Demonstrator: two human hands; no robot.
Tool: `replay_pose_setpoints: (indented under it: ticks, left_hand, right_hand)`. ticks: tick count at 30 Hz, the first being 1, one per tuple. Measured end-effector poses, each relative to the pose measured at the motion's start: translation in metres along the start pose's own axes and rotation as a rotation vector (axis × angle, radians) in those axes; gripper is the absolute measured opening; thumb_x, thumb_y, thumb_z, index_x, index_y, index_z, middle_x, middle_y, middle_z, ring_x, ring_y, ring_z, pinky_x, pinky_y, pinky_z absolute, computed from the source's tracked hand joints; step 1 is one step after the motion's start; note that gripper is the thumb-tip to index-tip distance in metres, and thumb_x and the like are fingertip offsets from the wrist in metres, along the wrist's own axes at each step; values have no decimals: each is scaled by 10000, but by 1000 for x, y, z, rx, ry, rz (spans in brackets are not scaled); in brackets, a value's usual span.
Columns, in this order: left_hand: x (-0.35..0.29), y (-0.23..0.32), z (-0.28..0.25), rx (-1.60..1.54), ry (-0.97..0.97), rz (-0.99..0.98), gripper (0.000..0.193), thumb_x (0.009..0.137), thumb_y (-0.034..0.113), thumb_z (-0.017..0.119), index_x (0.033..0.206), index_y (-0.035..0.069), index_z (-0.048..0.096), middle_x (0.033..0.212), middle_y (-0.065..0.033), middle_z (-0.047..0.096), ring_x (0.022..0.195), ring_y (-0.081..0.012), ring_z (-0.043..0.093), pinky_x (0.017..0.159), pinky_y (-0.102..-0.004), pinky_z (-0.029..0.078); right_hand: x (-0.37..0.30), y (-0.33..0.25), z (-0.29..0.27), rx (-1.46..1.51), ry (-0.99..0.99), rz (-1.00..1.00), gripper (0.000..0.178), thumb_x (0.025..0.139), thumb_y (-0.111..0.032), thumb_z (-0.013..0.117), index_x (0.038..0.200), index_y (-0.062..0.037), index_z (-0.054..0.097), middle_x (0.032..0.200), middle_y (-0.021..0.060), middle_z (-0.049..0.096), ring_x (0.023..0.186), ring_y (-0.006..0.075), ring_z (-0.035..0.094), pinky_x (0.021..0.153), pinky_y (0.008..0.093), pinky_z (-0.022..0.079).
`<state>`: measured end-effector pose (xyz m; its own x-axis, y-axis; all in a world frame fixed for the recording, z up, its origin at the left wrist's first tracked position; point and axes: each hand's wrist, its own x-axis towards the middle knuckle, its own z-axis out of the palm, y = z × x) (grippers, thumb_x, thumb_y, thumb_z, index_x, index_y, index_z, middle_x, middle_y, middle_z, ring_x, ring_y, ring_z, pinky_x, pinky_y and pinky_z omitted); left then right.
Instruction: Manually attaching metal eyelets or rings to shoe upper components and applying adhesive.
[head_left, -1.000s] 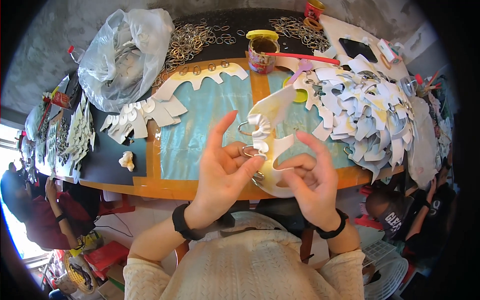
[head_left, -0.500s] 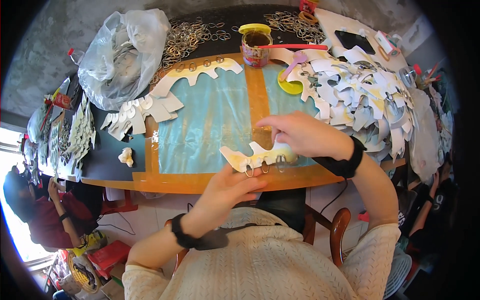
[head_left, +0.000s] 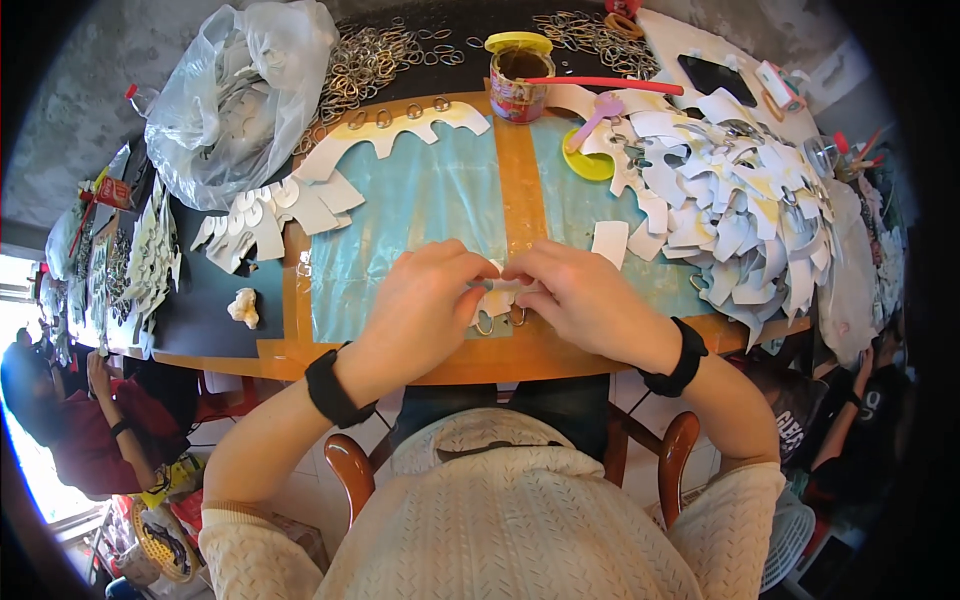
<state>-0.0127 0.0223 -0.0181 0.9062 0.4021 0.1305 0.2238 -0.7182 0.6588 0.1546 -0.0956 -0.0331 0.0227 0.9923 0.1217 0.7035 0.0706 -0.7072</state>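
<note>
2 metal rings (head_left: 518, 317) hang from the near edge of the white strip (head_left: 496, 300) in front of us, so we judge this piece to be partly done; our fingers cover much of it, and we cannot tell how many of its flaps are folded. The strip lies between our 2 hands and touches the fingertips of both, low over the near side of the desk (head_left: 400, 373). Our left hand (head_left: 420, 305) is nearly closed, thumb and forefinger pinching the strip from its left; our right hand (head_left: 592, 303) pinches it just beside, equally narrow.

Past the hands, blue sheeting (head_left: 405, 210) covers the middle of the desk. Left of it, a fanned stack of white pieces (head_left: 285, 212) shows no metal rings that we can see, which suggests work left over. Right of it, a large pile of white strips (head_left: 725, 200) carries some rings, and we take many of those as done. Farther off, 1 longer strip (head_left: 350, 145) lies flat with 4 rings set along it, its flaps apparently unfolded. At the far side stand an open tin (head_left: 518, 98) and a heap of loose rings (head_left: 372, 68).
</note>
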Motion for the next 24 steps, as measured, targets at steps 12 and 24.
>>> replay_pose_setpoints:
  ticks: [12,24]
  left_hand:
    - [2,-3,19,77,-87,-80,142,750,111,673,884,139,636,863,-45,575,913,-244,523,783,-373,335]
    - [3,-3,27,72,-84,-139,49,776,126,634,780,122,585,814,-20,556,847,-241,514,766,-372,332]
  right_hand:
    - [7,10,-3,-74,-95,-13,105,783,-137,627,779,-56,561,790,104,556,770,318,580,635,410,455]
    - [3,7,1,-132,-114,32,135,833,-145,564,811,-27,501,787,127,540,696,347,562,586,417,442]
